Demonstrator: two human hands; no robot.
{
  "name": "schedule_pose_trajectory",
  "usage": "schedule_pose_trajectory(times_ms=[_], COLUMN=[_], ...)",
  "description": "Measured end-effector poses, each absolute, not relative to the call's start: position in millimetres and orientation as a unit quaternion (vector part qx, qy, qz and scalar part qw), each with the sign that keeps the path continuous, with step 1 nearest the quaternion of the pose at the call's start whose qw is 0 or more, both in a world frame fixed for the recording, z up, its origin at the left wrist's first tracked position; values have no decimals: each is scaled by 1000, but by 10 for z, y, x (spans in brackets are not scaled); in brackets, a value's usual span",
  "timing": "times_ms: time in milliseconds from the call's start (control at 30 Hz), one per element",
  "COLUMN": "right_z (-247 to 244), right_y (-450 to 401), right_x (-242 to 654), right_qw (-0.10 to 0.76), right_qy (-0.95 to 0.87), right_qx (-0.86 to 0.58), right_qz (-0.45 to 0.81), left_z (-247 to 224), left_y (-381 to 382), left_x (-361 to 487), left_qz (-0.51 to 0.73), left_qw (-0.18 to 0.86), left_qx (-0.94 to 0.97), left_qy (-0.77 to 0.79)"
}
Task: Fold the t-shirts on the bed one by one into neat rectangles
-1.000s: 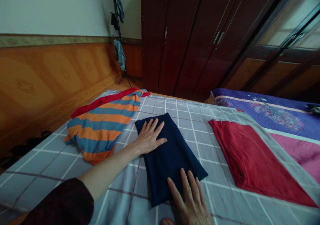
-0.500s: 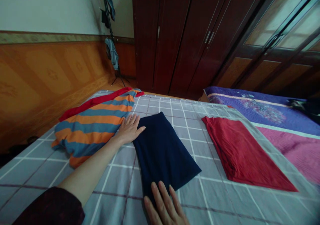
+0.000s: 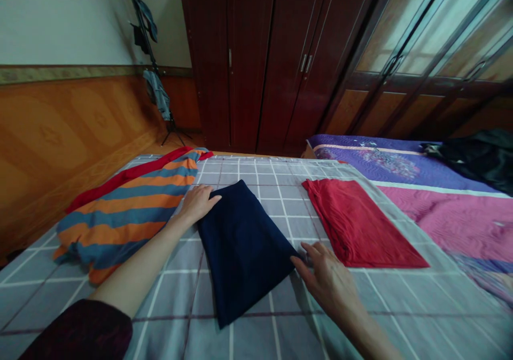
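- So the navy cloth (image 3: 248, 253) is lying flat on the checked sheet (image 3: 180, 317), pretty much between the two hands.
- Left hand (image 3: 197, 202) is at its far left corner, thumb along the edge. Fingers are bunched on the far side, so can't really tell if they're clamped on the fabric.
- Right hand (image 3: 326, 269) is over at the right corner, thumb and index right at the tip. Can't tell if they're actually pinched together on it. Most of the cloth sits left of this hand.
- Striped cloth (image 3: 136, 205) is left of the navy one, behind the left forearm; red cloth (image 3: 364, 224) is off to the right, just past the right hand.
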State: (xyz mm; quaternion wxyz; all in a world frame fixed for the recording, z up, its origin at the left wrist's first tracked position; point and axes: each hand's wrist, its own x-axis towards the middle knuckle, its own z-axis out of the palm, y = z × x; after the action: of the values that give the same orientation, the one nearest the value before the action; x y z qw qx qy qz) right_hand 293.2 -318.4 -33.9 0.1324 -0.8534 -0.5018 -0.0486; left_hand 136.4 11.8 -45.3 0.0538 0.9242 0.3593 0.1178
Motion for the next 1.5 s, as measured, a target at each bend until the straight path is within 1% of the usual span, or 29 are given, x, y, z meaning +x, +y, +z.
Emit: schedule_pose_trajectory(times_ms=[33, 100, 167, 233, 367, 467, 567, 667, 767, 867, 1000, 1133, 1333, 1500], right_z=[-322, -279, -228, -182, -156, -198, -263, -322, -365, -411, -485, -487, -232, 50], right_y=[-3126, -3028, -2959, -2913, -2860, -2841, -2835, -2829, -2812, -2781, -2717, -2719, -3047, -3433], right_x=[2924, 2882, 2831, 2789, 2747, 2766, 2822, 2854, 2801, 2687, 2577, 2571, 2748, 3040], right_qw=[102, 68, 66, 89, 159, 259, 378, 431, 464, 507, 599, 649, 729, 759], right_qy=[-502, -496, -481, -458, -392, -347, -312, -289, -246, -205, -133, -90, -58, -72], right_qx=[-858, -865, -874, -884, -901, -884, -819, -771, -761, -740, -684, -651, -564, -555], right_qz=[-45, -35, -8, 28, 101, 177, 300, 369, 381, 392, 394, 384, 382, 332], left_z=[-441, -425, -419, -426, -472, -505, -508, -491, -483, -486, -464, -391, -137, 208], left_y=[139, 184, 222, 245, 251, 248, 250, 252, 251, 240, 205, 153, -31, -333], left_x=[1409, 1486, 1541, 1578, 1619, 1636, 1628, 1598, 1569, 1561, 1572, 1589, 1779, 2292], left_qz=[111, 98, 88, 83, 99, 123, 138, 148, 148, 156, 192, 220, 217, 215], left_qw=[57, 65, 80, 99, 143, 194, 274, 365, 448, 510, 549, 571, 609, 664], left_qx=[923, 920, 917, 917, 906, 890, 868, 832, 791, 751, 713, 691, 680, 661], left_qy=[363, 374, 380, 378, 386, 395, 392, 390, 389, 389, 392, 385, 345, 277])
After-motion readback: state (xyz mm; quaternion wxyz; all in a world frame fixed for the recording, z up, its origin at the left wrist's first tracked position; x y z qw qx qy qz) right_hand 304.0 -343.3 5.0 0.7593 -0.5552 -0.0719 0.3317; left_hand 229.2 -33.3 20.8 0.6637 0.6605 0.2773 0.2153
